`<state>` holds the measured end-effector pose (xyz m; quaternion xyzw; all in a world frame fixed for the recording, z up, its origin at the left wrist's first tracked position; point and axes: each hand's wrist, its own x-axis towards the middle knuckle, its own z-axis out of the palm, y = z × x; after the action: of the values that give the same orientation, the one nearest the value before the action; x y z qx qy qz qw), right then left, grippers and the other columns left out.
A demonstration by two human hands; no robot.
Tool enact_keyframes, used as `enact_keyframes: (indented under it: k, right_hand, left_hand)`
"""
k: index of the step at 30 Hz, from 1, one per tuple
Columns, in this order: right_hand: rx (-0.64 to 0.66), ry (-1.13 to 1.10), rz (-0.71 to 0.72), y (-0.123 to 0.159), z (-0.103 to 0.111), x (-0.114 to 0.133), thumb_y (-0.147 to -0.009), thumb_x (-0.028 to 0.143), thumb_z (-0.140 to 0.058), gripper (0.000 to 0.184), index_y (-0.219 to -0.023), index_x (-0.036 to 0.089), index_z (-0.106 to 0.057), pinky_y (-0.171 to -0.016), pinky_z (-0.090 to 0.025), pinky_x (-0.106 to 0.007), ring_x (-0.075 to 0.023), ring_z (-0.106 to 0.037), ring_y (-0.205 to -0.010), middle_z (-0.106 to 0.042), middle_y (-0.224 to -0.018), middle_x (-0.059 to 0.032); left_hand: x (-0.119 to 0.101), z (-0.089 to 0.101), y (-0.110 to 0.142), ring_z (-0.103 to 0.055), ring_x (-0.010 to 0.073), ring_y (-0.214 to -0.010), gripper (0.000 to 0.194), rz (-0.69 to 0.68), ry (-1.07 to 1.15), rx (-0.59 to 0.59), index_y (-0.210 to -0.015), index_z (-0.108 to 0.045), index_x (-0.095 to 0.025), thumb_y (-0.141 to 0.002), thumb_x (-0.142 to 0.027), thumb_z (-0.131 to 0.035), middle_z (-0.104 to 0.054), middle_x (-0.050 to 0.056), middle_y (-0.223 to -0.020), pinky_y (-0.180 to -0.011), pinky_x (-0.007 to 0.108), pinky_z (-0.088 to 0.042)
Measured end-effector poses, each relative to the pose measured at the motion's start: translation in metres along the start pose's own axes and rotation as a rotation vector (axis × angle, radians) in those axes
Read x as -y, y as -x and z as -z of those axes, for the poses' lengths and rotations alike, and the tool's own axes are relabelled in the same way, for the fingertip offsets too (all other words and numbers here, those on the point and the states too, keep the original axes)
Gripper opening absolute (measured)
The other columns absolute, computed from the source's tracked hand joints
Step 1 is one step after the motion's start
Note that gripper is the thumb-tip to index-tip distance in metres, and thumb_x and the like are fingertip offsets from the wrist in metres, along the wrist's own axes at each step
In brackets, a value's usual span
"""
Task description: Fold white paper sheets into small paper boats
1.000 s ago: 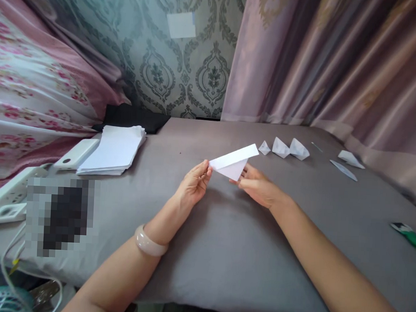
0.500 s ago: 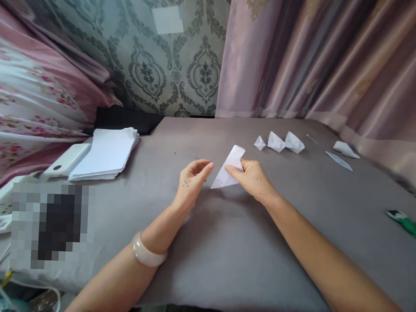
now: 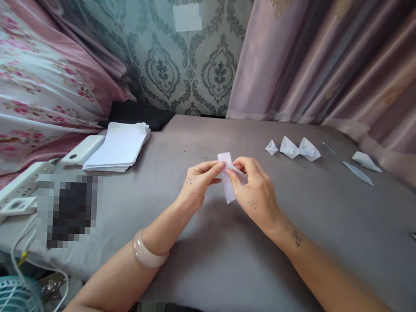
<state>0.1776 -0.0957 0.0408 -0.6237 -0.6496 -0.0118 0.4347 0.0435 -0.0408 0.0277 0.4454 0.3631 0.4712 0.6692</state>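
A small folded piece of white paper (image 3: pixel 229 192) is held above the grey-covered table between both hands. My left hand (image 3: pixel 200 179) pinches its left edge between thumb and fingers; a pale bangle (image 3: pixel 149 251) circles that forearm. On the other side, my right hand (image 3: pixel 256 188) grips the paper with thumb and bent fingers, and a flap is turned up between the two hands. Part of the paper is hidden behind the right fingers. Beyond the hands stand three folded paper shapes, a small one (image 3: pixel 272 147) and two larger ones (image 3: pixel 289 147) (image 3: pixel 309 150).
A stack of white paper (image 3: pixel 120 145) lies at the left beside a white box (image 3: pixel 82 150) and a power strip (image 3: pixel 16 189). Farther right lie a thin pale blade-like piece (image 3: pixel 358 173) and a folded paper (image 3: pixel 367 161). A teal fan (image 3: pixel 9 297) stands below the table's left edge.
My left hand has come over and taken hold of the paper, which was in the right hand alone. The paper has turned and a flap is raised. The view has shifted left.
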Motion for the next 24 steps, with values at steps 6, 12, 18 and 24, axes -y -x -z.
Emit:
enact_keyframes:
  k: [6, 12, 18, 24]
  right_hand:
    - [-0.012, 0.184, 0.153, 0.0037, -0.0007, 0.0015, -0.098, 0.028, -0.042, 0.027, -0.116, 0.024, -0.063, -0.066, -0.045, -0.028, -0.0178, -0.063, -0.085, -0.067, -0.098, -0.0069]
    - [-0.021, 0.317, 0.23, 0.0058, -0.0041, -0.0038, -0.098, 0.023, -0.041, 0.037, -0.13, 0.026, -0.058, -0.059, -0.043, -0.027, -0.0176, -0.063, -0.085, -0.066, -0.095, -0.0065]
    - [0.047, 0.398, 0.273, 0.005, -0.0046, -0.0024, -0.097, 0.018, -0.038, 0.041, -0.136, 0.022, -0.052, -0.058, -0.043, -0.029, -0.0195, -0.06, -0.084, -0.064, -0.09, -0.0073]
    - [0.058, 0.438, 0.315, 0.0041, -0.0029, 0.0023, -0.096, 0.015, -0.039, 0.039, -0.132, 0.018, -0.056, -0.064, -0.045, -0.033, -0.0212, -0.057, -0.082, -0.064, -0.09, -0.0086]
  left_hand:
    - [0.0004, -0.0003, 0.0009, -0.064, 0.0161, -0.085, 0.026, -0.008, -0.03, 0.008, -0.089, -0.077, -0.019, -0.076, -0.041, -0.073, -0.072, 0.007, -0.09, -0.061, 0.021, -0.049]
    - [0.0004, -0.002, 0.0011, -0.065, 0.0135, -0.08, 0.029, 0.0, 0.098, 0.052, -0.092, -0.076, -0.015, -0.077, -0.039, -0.074, -0.072, 0.007, -0.089, -0.074, 0.027, -0.056]
    - [0.0012, -0.0025, 0.0011, -0.065, 0.0128, -0.077, 0.026, -0.012, 0.11, 0.053, -0.089, -0.077, -0.014, -0.076, -0.037, -0.075, -0.069, 0.004, -0.078, -0.082, 0.031, -0.056]
    - [0.0016, -0.0038, 0.001, -0.065, 0.0133, -0.079, 0.025, -0.027, 0.111, 0.044, -0.09, -0.077, -0.014, -0.076, -0.035, -0.075, -0.071, 0.005, -0.081, -0.082, 0.031, -0.056]
